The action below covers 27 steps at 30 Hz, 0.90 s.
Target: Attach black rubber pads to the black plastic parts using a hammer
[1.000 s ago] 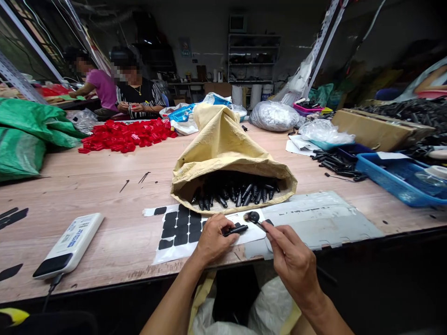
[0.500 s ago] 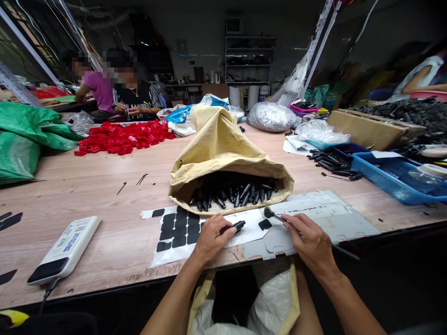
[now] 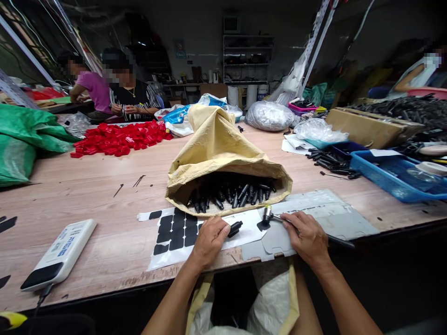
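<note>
My right hand (image 3: 308,237) is closed round the handle of a small hammer (image 3: 267,215). The hammer's head points down over a single black patch (image 3: 262,226), and its dark handle sticks out past my wrist; contact with the patch is hard to judge. In my left hand (image 3: 210,242), thumb and fingers pinch a black cylindrical part (image 3: 235,228) whose free end points right. Under that hand lies a white sheet (image 3: 218,253) with rows of black rounded-square patches (image 3: 178,230). Just beyond both hands a yellow sack (image 3: 223,149) gapes open, with many black cylindrical parts (image 3: 240,194) inside.
A grey flat board (image 3: 328,214) lies under the hammer. To the left is a white power bank-like box (image 3: 63,251) with a cable. Red parts (image 3: 122,138) are heaped further back. At the right stands a blue tray (image 3: 391,181). Co-workers sit beyond the table.
The hammer has turned so its head now faces down at the black patch, and its handle end has risen. My left hand keeps the cylindrical part, shifted slightly. The view moved a little.
</note>
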Tool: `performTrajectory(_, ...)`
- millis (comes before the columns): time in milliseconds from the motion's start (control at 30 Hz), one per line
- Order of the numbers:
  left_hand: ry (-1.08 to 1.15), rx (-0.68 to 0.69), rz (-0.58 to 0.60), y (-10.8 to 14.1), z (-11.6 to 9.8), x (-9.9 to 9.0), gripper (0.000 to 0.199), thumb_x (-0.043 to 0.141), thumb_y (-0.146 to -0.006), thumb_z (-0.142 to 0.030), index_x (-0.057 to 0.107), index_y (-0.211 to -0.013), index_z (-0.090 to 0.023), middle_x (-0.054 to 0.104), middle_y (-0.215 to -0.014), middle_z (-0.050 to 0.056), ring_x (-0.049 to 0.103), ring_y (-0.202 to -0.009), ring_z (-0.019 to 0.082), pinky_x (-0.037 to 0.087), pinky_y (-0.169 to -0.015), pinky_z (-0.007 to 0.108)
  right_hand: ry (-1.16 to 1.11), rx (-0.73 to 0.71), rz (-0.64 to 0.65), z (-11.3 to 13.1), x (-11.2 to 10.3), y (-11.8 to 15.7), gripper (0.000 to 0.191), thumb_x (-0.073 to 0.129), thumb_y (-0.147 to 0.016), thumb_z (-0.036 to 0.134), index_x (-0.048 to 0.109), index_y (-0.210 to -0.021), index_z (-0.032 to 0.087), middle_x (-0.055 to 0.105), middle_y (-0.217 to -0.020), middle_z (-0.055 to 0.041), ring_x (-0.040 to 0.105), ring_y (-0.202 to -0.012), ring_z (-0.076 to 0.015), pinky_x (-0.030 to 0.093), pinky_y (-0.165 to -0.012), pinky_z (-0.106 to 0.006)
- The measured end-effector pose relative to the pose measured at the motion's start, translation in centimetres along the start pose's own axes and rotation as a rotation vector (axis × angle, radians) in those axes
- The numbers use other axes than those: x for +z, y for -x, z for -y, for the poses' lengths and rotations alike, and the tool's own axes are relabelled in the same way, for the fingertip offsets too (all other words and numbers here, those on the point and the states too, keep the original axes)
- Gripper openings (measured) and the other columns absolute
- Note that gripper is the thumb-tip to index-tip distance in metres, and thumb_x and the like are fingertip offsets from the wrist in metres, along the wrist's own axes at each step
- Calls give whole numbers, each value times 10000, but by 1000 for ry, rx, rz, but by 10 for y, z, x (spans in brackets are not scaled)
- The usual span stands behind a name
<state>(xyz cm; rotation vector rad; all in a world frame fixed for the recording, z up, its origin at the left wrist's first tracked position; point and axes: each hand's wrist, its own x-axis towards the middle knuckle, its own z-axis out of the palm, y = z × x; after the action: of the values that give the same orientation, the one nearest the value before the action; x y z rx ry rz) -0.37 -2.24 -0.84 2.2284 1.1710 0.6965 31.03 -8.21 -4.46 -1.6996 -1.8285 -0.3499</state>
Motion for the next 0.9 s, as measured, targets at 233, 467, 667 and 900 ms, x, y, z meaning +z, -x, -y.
performTrajectory(233,-26,27,40,7,-13,-3,330,452,-1013,-323,625,-761,-199,611,-826,38,534,-858,210,385,-799,354,33,8,-7,3,0,-1,227,542,-959,300,716,-1101,266,672,-929,-32,583,-889,-201,438,-804,-325)
performTrajectory(467,41,112,250,52,-53,-9,74,643,-919,-292,703,-903,-252,606,-1220,56,496,-1170,265,408,-1018,419,53,10,-16,4,0,-1,223,561,-938,297,715,-1097,268,671,-930,-31,583,-875,-203,438,-799,-330)
performTrajectory(667,-16,115,294,71,-57,-4,174,776,-810,-306,688,-951,-253,517,-1420,63,425,-1296,319,376,-1090,472,55,7,-14,3,1,0,224,553,-943,296,707,-1102,262,670,-925,-30,581,-875,-207,430,-792,-331)
performTrajectory(900,-164,-82,-279,1,-21,-44,216,452,-993,-282,657,-994,-212,676,-999,88,612,-975,245,490,-882,378,63,-14,-26,0,4,0,218,559,-938,289,701,-1101,257,667,-922,-26,571,-860,-206,424,-786,-331)
